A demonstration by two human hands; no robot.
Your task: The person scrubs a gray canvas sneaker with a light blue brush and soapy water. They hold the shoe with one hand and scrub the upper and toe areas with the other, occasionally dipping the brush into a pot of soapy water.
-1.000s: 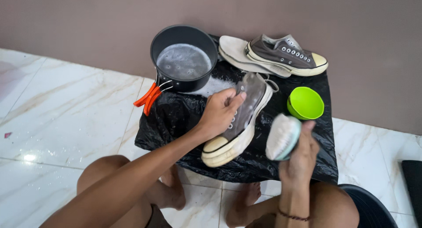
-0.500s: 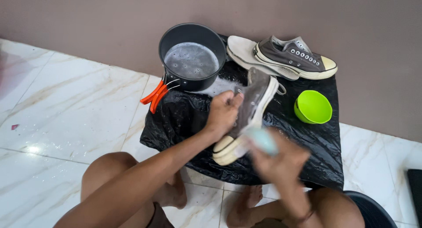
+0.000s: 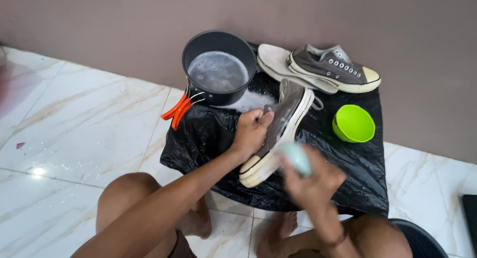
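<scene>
Under my hands: plastic sheet [image 3: 208, 138] spread on the floor [image 3: 84, 124].
In my left hand [image 3: 251, 133]: shoe [image 3: 283, 124], tilted on the sheet.
In my right hand [image 3: 313, 181]: brush [image 3: 295, 157], at the shoe's near end.
Beyond left hand: pot [image 3: 218, 66].
Beyond right hand: bowl [image 3: 354, 123]; farther, second shoe [image 3: 333, 69], insole [image 3: 283, 64] beside it.

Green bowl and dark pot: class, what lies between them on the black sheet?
In the head view, the grey shoe held by the left hand lies between the pot and the green bowl.
</scene>
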